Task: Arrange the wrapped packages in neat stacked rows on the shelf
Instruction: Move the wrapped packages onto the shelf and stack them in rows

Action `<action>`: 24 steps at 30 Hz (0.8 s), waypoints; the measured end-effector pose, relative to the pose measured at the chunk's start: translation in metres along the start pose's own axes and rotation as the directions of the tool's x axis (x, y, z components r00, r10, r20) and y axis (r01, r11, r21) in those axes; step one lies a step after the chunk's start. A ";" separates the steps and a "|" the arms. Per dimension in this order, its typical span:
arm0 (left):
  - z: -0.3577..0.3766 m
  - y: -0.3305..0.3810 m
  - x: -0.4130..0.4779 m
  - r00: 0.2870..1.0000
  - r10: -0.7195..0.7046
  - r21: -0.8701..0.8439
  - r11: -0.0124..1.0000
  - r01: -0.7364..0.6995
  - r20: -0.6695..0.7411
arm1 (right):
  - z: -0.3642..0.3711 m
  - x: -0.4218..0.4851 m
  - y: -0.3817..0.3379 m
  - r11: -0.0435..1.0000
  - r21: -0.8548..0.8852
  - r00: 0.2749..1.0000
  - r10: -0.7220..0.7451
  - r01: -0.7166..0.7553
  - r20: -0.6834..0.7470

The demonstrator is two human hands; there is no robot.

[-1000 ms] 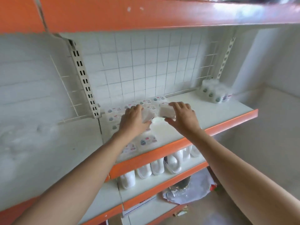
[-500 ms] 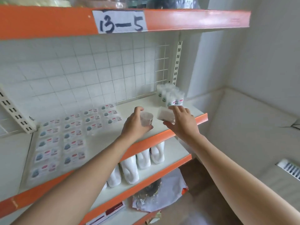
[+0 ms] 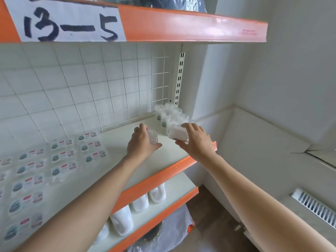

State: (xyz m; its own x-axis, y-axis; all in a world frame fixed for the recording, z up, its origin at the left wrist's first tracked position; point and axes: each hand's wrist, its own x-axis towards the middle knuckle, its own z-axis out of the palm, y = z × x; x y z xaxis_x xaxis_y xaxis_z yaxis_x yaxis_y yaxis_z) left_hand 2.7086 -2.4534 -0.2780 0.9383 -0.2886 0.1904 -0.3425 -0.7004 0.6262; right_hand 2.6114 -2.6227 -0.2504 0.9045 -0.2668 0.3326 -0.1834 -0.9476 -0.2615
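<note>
Each of my hands holds one clear-wrapped white package above the right part of the white shelf (image 3: 116, 160). My left hand (image 3: 141, 142) grips a package (image 3: 152, 137) between thumb and fingers. My right hand (image 3: 195, 140) grips another package (image 3: 177, 132) from its right side. Just beyond them, an upright cluster of wrapped packages (image 3: 169, 115) stands in the shelf's back right corner. Several flat packages with blue and red labels (image 3: 61, 157) lie in rows on the left part of the shelf.
An orange-edged shelf with a label reading 13-5 (image 3: 71, 24) hangs overhead. A wire grid (image 3: 109, 88) backs the shelf, with a slotted upright (image 3: 180, 79) at its right. White pouches (image 3: 140, 202) stand on the shelf below. A grey wall and a floor vent (image 3: 314, 206) lie to the right.
Both hands carried their packages from the flat rows on the left across the shelf to the right, close to the upright cluster. The camera view swung right with them.
</note>
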 end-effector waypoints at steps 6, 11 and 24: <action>0.030 0.005 0.018 0.998 0.000 0.059 0.998 -0.003 0.059 | 0.008 0.017 0.023 1.000 -0.012 1.000 -0.006 0.006 0.031; 0.035 0.018 0.027 0.999 -0.026 0.105 0.994 0.021 0.047 | 0.015 0.037 0.047 0.997 0.052 0.997 -0.068 0.065 0.040; 0.062 0.088 -0.005 0.905 0.377 0.469 0.847 -0.250 -0.199 | 0.023 0.065 0.119 0.824 0.448 0.923 -0.384 0.346 -0.007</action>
State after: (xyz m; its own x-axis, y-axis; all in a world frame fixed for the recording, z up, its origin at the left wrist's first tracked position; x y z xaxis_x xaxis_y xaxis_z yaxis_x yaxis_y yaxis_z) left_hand 2.6705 -2.5542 -0.2710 0.7293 -0.3954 0.5584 -0.5467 -0.8275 0.1281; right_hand 2.6573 -2.7484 -0.2806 0.9029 0.1166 0.4137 0.3346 -0.7948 -0.5063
